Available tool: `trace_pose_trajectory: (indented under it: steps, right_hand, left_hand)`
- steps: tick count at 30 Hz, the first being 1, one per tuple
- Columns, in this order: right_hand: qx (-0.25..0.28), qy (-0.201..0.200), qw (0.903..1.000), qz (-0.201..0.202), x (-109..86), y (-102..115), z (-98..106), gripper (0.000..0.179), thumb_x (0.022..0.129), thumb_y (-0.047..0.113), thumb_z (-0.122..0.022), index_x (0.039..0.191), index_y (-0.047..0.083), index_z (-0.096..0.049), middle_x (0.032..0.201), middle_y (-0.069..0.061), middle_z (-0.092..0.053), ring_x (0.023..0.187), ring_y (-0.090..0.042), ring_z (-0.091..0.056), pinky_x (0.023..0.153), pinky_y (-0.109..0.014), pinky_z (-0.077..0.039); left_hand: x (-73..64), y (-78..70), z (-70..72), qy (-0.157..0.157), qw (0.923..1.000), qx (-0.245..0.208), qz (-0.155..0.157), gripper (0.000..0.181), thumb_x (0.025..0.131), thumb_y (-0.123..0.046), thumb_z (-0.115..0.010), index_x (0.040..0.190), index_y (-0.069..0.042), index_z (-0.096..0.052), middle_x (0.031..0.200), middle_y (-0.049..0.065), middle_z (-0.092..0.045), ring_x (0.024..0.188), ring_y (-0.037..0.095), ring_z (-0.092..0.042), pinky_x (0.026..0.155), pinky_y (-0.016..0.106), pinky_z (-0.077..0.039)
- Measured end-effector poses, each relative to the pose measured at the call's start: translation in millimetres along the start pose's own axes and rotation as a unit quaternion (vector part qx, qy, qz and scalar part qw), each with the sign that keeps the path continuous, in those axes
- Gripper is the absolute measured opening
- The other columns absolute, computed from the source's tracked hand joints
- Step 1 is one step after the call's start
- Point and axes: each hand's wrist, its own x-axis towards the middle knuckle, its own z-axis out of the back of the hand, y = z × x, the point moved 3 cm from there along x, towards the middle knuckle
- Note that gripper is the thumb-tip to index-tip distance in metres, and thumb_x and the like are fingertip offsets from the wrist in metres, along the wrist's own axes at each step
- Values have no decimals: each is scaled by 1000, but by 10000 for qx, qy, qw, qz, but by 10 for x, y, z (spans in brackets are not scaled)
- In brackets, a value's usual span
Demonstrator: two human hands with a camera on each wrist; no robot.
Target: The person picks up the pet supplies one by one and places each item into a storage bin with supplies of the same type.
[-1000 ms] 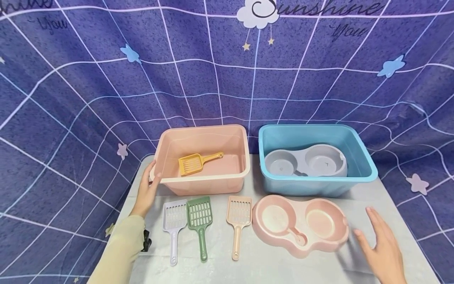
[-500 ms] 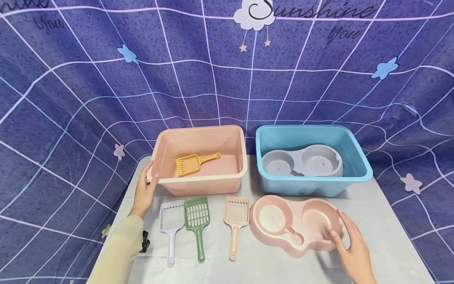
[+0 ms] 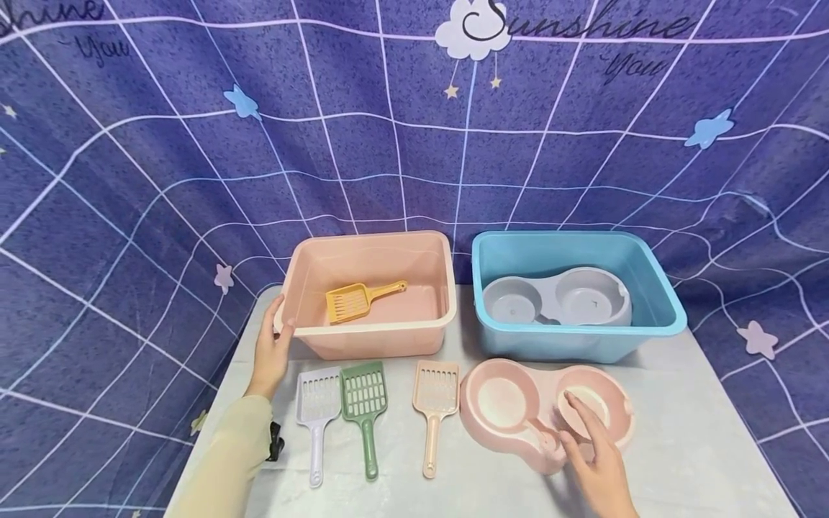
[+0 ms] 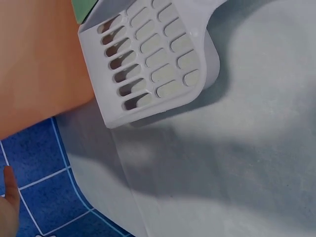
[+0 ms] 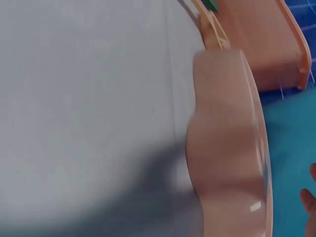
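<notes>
My left hand [image 3: 270,354] rests at the front left corner of a pink litter box [image 3: 372,340], thumb at the front and fingers along the side. A yellow litter scoop [image 3: 350,302] lies in that box. Over the right bowl of a pink double pet bowl [image 3: 482,430] is my right hand [image 3: 599,457], fingers spread and nothing held; whether it touches the bowl I cannot tell. In the right wrist view, the side of the pink double bowl [image 5: 224,133] fills the middle, with fingertips at the right edge. A lavender litter scoop [image 4: 148,54] shows in the left wrist view.
A blue litter box [image 3: 570,344] holding a grey double pet bowl [image 3: 549,291] stands at back right. Along the table's front lie the lavender scoop [image 3: 317,424], a green scoop [image 3: 366,424] and a peach scoop [image 3: 434,417]. A patterned curtain [image 3: 414,158] surrounds the table.
My right hand has moved left from the table's right side, past the pink double bowl's right edge, to over its right bowl. The left hand has stayed at the pink box's corner.
</notes>
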Motion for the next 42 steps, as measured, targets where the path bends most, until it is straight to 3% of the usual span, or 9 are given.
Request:
trace_pose_trajectory:
  steps: [7,11,18,21,25,30,34,38,42]
  right_hand:
    - [305,148,9986,406,2,109,-192,65,84,-6,-71,144,11,-52,138,-9,-57,133,2,-38,107,-10,-22]
    - [404,247,9971,595,7,149,-269,64,83,-8,-71,143,7,-52,136,-12,-57,133,2,-39,108,-11,-23]
    - [1070,674,9910,435,-17,219,-421,60,90,-8,-64,145,5,-47,142,-13,-52,120,1,-52,94,-21,-48]
    - [950,797,9911,488,-29,258,-484,60,91,-6,-64,147,8,-46,144,-10,-51,127,-1,-47,97,-21,-46]
    - [714,838,9909,778,-39,319,-565,63,88,-6,-67,146,10,-47,144,-7,-53,132,-3,-42,106,-14,-27]
    - [786,955,9872,1003,-56,383,-671,64,86,-6,-68,145,8,-48,142,-9,-54,133,-7,-43,108,-14,-22]
    - [1021,1175,9837,902,-79,443,-759,61,90,-5,-65,146,10,-47,144,-9,-52,135,-8,-41,109,-13,-25]
    - [1239,1276,9795,945,-109,483,-859,58,91,-6,-64,145,6,-47,141,-12,-53,130,-13,-47,106,-14,-30]
    - [1361,1319,9788,774,-139,512,-959,53,93,-2,-63,143,5,-48,138,-10,-55,126,-17,-51,103,-15,-35]
  left_hand:
    - [2,21,20,97,9997,-38,227,56,104,-18,-48,155,-7,-29,159,13,-29,123,21,-40,86,18,-35]
    - [4,7,41,130,9998,-21,155,56,104,-18,-49,155,-6,-29,159,14,-27,132,28,-36,87,17,-34]
    - [10,-43,32,77,9999,107,106,54,105,-17,-47,155,-5,-30,159,17,-27,138,31,-32,91,21,-32]
    - [20,-47,18,56,9999,78,137,53,105,-16,-45,155,-4,-30,159,18,-28,138,31,-32,92,22,-31]
    - [80,161,1,-35,9999,30,132,53,106,-19,-45,155,-7,-30,159,16,-28,136,31,-33,93,24,-31]
    - [136,360,-29,-189,9997,156,71,52,106,-24,-45,155,-13,-32,158,11,-30,131,27,-36,90,28,-31]
    - [118,306,-38,-233,9996,87,150,52,105,-23,-46,155,-13,-33,158,10,-31,124,24,-39,86,26,-32]
    - [54,120,-23,-239,9994,49,256,52,104,-18,-47,154,-8,-34,156,15,-34,111,24,-41,80,26,-35]
    - [-8,-25,-10,-218,9992,106,325,52,104,-17,-48,153,-5,-34,155,18,-34,112,23,-42,82,24,-36]
